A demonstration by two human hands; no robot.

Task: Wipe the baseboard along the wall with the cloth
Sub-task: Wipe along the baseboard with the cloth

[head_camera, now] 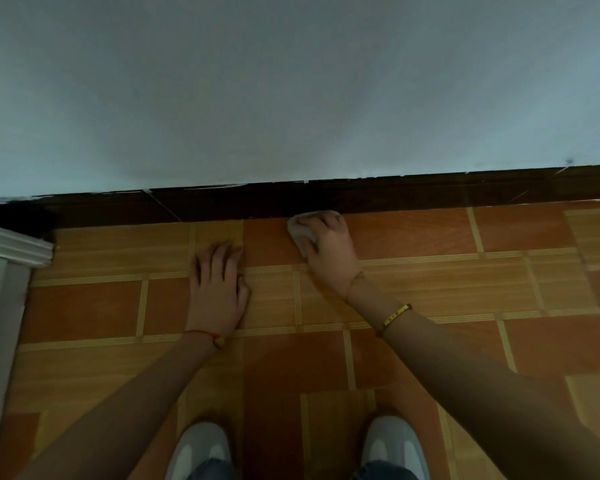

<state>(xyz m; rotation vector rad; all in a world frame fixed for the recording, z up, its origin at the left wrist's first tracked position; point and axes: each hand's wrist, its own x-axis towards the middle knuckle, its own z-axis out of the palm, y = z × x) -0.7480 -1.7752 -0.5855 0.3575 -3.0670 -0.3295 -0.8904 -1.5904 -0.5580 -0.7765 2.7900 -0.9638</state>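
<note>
Right hand curled round grey cloth, pressed to foot of dark baseboard for wiping; left hand flat, fingers spread on tiled floor, bracing.

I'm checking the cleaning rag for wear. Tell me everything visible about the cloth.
The cloth is small, pale grey-white and bunched, looking like soft fabric. The right hand grips it, covering most of it, so only its left and top edges show. It lies at the foot of the dark baseboard, where this meets the tiled floor. Wear cannot be judged.
</note>
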